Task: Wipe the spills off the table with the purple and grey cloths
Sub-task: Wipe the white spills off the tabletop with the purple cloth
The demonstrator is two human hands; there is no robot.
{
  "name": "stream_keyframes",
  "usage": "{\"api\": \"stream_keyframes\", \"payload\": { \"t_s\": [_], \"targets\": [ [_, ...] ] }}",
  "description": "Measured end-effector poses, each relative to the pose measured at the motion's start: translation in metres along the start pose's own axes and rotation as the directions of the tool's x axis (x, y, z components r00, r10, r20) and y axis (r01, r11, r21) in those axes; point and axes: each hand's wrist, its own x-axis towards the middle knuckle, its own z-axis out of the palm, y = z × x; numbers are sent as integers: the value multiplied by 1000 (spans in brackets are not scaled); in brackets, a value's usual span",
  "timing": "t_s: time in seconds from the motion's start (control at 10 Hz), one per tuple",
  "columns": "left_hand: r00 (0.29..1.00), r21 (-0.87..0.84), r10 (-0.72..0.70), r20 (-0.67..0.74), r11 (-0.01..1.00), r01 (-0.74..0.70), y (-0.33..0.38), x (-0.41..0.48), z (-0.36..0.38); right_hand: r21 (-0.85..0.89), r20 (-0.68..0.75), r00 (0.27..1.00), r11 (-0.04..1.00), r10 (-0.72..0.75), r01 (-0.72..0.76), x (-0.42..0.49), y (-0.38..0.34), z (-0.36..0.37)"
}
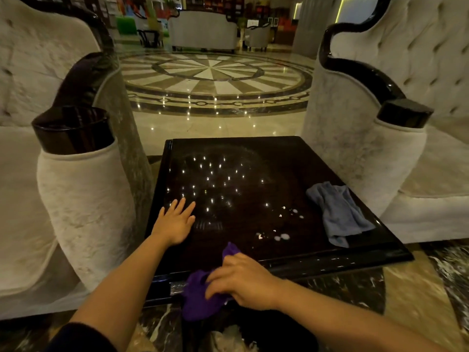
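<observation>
A glossy dark square table (253,153) stands between two armchairs. White spills (279,236) dot its right front part, in small drops and blobs. My right hand (241,280) is shut on the purple cloth (200,295) at the table's near edge, and the cloth hangs partly over that edge. My left hand (175,222) lies flat and open on the left front of the tabletop. The grey cloth (340,214) lies crumpled near the right edge, just right of the spills, touched by neither hand.
A pale tufted armchair (83,199) flanks the table on the left and another armchair (368,161) on the right, both with dark wooden arm caps. Beyond the table a polished marble floor (215,80) opens out. Ceiling lights reflect on the tabletop.
</observation>
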Motion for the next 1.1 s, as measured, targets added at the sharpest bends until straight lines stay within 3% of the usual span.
{"api": "stream_keyframes", "payload": {
  "t_s": [0.2, 0.3, 0.4, 0.5, 0.6, 0.7, 0.8, 0.9, 1.1],
  "targets": [
    [997, -22, -44, -62, 999, 43, 11, -4, 0, 96, -104, 993, 994, 58, -48, -30, 2, -25],
    [996, -27, -43, -84, 999, 41, 10, -4, 3, 233, -259, 941, 960, 217, -157, -40, 21, -56],
    [995, -26, -39, -88, 999, 37, 10, -4, 5, 371, -399, 811, 884, 427, -283, -43, 61, -82],
    [996, -18, -31, -84, 999, 29, 10, -5, 5, 461, -441, 691, 805, 572, -373, -42, 96, -91],
    [997, -21, -26, -76, 999, 24, 9, -5, 4, 459, -442, 591, 736, 675, -497, -40, 143, -93],
    [997, -19, -23, -70, 1000, 22, 8, -5, 4, 392, -405, 536, 670, 741, -630, -40, 170, -87],
    [997, -30, -20, -74, 999, 18, 7, -5, 5, 244, -269, 498, 559, 824, -793, -39, 191, -73],
    [997, -34, -16, -82, 999, 14, 6, -3, 5, 86, -221, 492, 519, 842, -850, -37, 199, -64],
    [996, -25, -16, -89, 1000, 14, 6, -3, 6, 48, -213, 520, 540, 827, -840, -33, 193, -54]
  ]
}}
